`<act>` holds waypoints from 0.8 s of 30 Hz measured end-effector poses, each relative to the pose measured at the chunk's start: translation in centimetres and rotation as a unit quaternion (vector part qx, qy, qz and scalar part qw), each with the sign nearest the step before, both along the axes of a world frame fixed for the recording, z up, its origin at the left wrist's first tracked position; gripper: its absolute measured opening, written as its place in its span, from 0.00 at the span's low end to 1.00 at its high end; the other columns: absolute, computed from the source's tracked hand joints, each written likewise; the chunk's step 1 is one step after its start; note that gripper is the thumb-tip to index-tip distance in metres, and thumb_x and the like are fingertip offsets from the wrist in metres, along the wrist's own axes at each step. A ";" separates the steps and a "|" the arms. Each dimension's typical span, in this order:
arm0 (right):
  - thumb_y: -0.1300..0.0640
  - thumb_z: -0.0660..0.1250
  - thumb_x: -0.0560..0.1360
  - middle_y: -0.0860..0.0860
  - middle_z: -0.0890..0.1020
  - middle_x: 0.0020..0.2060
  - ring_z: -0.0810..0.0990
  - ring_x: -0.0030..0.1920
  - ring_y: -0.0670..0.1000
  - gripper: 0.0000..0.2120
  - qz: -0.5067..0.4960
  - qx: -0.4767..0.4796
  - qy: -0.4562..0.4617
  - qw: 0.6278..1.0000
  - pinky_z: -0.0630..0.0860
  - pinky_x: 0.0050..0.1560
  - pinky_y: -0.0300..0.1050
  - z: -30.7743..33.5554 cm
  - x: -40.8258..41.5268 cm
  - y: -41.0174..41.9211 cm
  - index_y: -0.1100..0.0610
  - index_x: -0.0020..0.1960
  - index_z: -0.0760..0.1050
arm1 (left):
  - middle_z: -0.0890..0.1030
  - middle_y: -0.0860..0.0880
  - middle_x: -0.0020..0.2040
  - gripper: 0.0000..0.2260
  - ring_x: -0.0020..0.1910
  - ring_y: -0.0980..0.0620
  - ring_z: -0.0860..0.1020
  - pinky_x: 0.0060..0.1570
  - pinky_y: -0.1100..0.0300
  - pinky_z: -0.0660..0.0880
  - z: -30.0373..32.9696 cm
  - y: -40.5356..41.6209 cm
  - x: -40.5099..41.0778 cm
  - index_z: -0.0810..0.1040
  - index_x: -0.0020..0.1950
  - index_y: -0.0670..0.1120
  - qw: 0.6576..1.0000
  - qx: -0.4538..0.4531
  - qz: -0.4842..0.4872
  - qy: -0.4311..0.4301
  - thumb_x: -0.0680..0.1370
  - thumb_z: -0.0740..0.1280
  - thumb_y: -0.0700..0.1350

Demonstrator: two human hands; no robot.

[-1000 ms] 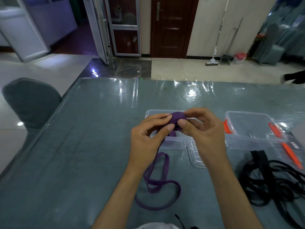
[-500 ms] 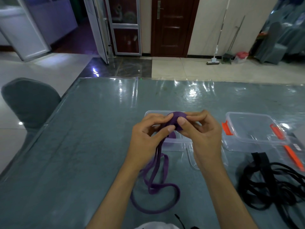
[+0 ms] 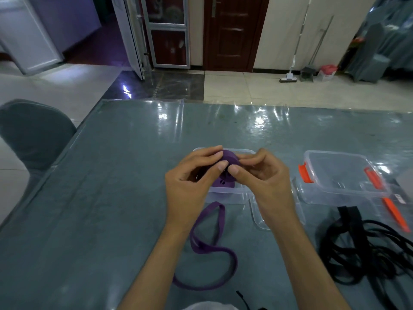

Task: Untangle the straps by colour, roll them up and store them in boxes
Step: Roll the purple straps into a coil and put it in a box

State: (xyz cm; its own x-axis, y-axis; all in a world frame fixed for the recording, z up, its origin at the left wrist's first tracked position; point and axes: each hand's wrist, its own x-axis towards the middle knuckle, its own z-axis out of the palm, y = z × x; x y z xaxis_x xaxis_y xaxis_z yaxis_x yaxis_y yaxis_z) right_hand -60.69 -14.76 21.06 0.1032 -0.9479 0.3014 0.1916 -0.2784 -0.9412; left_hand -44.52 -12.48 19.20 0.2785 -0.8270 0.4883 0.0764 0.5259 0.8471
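Observation:
A purple strap roll (image 3: 230,159) is held above a clear plastic box (image 3: 223,194) in the middle of the table. My left hand (image 3: 192,186) pinches its left side with thumb and fingers. From the right, my right hand (image 3: 263,184) pinches the same roll. The loose purple strap tail (image 3: 212,249) hangs down behind my left hand and loops on the table between my forearms. Another purple roll (image 3: 220,183) seems to lie inside the box, mostly hidden.
A second clear box (image 3: 339,175) with orange clasps stands to the right, its lid (image 3: 393,209) beside it. A tangle of black straps (image 3: 371,251) lies at the right front. A clear lid (image 3: 259,218) lies under my right wrist. A grey chair (image 3: 33,135) stands at the table's left edge.
Both hands keep turning the purple roll. The loose tail has been drawn upward and its loops on the table have shifted and shortened.

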 end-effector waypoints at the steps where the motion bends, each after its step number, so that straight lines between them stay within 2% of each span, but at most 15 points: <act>1: 0.55 0.83 0.69 0.59 0.89 0.51 0.88 0.55 0.61 0.11 -0.009 -0.004 0.004 1.000 0.84 0.58 0.63 0.0 0.0 -0.1 0.51 0.46 0.83 | 0.87 0.48 0.60 0.09 0.62 0.45 0.85 0.62 0.53 0.81 -0.1 0.0 0.0 0.87 0.57 0.48 1.000 0.000 0.001 -0.012 0.78 0.77 0.40; 5: 0.57 0.79 0.72 0.55 0.89 0.52 0.88 0.57 0.60 0.11 -0.034 -0.039 -0.012 0.999 0.82 0.61 0.68 0.1 0.3 -0.3 0.46 0.53 0.86 | 0.85 0.52 0.59 0.17 0.60 0.51 0.84 0.60 0.63 0.79 0.0 -0.4 0.2 0.87 0.63 0.54 0.998 0.028 -0.051 -0.026 0.77 0.78 0.39; 8: 0.57 0.79 0.71 0.59 0.87 0.54 0.86 0.59 0.64 0.08 -0.025 -0.017 -0.034 0.999 0.79 0.63 0.74 0.2 0.6 -0.3 0.48 0.47 0.84 | 0.85 0.54 0.58 0.20 0.58 0.51 0.84 0.59 0.63 0.79 0.3 -0.9 0.9 0.85 0.65 0.56 0.995 0.028 -0.069 -0.068 0.77 0.78 0.37; 11: 0.53 0.83 0.68 0.58 0.87 0.51 0.87 0.55 0.64 0.11 -0.028 0.004 -0.007 1.000 0.81 0.59 0.72 0.5 -0.1 -0.6 0.48 0.42 0.81 | 0.86 0.53 0.59 0.21 0.61 0.47 0.85 0.61 0.60 0.80 0.2 -0.7 1.2 0.84 0.65 0.57 0.995 0.023 -0.062 -0.075 0.77 0.79 0.38; 14: 0.46 0.83 0.69 0.55 0.88 0.48 0.88 0.52 0.59 0.13 -0.026 -0.005 0.018 0.999 0.84 0.55 0.69 0.7 -0.4 -0.7 0.46 0.49 0.83 | 0.87 0.50 0.57 0.18 0.58 0.47 0.86 0.58 0.61 0.81 0.1 -0.3 0.4 0.84 0.60 0.57 0.998 0.029 -0.049 -0.023 0.75 0.80 0.40; 16: 0.46 0.80 0.72 0.54 0.88 0.50 0.87 0.53 0.59 0.12 -0.023 -0.016 0.017 0.999 0.83 0.53 0.72 0.3 0.0 -0.5 0.45 0.53 0.83 | 0.87 0.49 0.56 0.15 0.57 0.46 0.86 0.56 0.61 0.81 0.1 -0.1 -0.1 0.85 0.58 0.56 0.999 0.027 -0.038 -0.002 0.76 0.79 0.40; 19: 0.42 0.79 0.73 0.55 0.88 0.52 0.86 0.56 0.64 0.13 -0.009 -0.005 -0.010 1.000 0.80 0.56 0.76 -0.4 0.4 -0.2 0.48 0.51 0.83 | 0.87 0.50 0.55 0.13 0.56 0.46 0.86 0.54 0.62 0.81 0.5 -0.2 0.0 0.85 0.58 0.55 0.999 0.023 -0.030 -0.011 0.77 0.78 0.41; 21: 0.44 0.82 0.71 0.56 0.88 0.54 0.87 0.57 0.62 0.14 -0.006 -0.004 -0.007 1.000 0.81 0.60 0.71 -0.4 0.1 -0.2 0.50 0.48 0.82 | 0.87 0.50 0.54 0.12 0.55 0.46 0.86 0.53 0.62 0.82 0.8 -0.3 0.6 0.85 0.58 0.55 0.999 0.028 -0.040 -0.019 0.77 0.79 0.43; 24: 0.49 0.83 0.70 0.56 0.88 0.53 0.88 0.56 0.60 0.13 -0.021 -0.016 0.022 0.999 0.82 0.60 0.68 -0.4 -0.3 -0.3 0.51 0.50 0.83 | 0.87 0.50 0.57 0.13 0.58 0.46 0.86 0.56 0.60 0.82 1.1 -0.4 1.1 0.86 0.56 0.57 0.997 0.020 -0.064 -0.037 0.77 0.79 0.41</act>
State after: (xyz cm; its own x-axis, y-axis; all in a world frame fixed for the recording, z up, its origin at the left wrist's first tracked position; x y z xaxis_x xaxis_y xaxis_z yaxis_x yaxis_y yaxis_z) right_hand -60.98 -15.02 20.67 0.0765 -0.9419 0.3271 0.1383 -0.3148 -0.9390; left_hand -43.44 -12.87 20.30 0.1347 -0.8727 0.4693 0.0770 0.4814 0.8731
